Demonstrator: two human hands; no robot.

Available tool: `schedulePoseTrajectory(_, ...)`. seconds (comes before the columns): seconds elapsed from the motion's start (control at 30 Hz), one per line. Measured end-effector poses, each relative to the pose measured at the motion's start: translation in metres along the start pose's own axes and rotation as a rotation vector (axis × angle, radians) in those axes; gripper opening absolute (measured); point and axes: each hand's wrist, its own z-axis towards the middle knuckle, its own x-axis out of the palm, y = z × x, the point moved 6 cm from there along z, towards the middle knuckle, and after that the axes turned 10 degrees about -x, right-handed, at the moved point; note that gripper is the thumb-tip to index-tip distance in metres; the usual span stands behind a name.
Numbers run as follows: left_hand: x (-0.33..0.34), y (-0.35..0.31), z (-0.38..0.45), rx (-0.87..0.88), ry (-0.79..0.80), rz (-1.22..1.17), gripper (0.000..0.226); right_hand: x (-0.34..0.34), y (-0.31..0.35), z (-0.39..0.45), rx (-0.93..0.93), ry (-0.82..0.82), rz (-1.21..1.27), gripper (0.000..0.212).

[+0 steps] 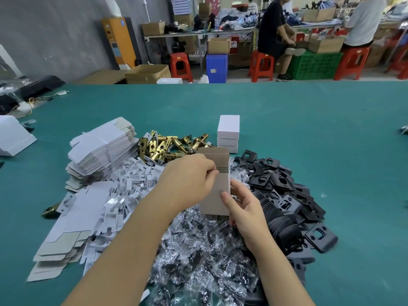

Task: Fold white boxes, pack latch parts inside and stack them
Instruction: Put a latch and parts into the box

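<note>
Here both hands [189,180] hold the box [215,184] upright, flap up.

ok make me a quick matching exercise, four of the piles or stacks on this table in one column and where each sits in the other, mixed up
Things:
1. brass latch bolts
2. black strike plates
3. flat unfolded box blanks
4. stack of finished white boxes

Places:
A. right of the hands
B. far side, upright, just beyond the box being held
C. far left, in a leaning stack
D. centre back, between the blanks and the finished boxes

Pairs: 1-D, 2-A, 3-C, 4-B
</note>
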Motion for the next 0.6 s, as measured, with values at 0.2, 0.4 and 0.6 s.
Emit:
schedulePoseTrajectory(0.2,-0.013,0.023,-0.01,-0.012,-0.325,-0.35,0.02,0.0,-0.003,0.0,-0.01,-0.008,-0.026,0.032)
schedulePoseTrajectory(0.4,0.026,0.046,-0.013,-0.11,0.002,-0.575,0.041,0.001,-0.002,-0.001,-0.045,0.006,-0.142,0.034)
schedulePoseTrajectory(0.6,0.031,0.047,-0.018,-0.116,0.027,-0.651,0.043,0.004,0.005,-0.008,-0.182,-0.012,-0.457,0.064)
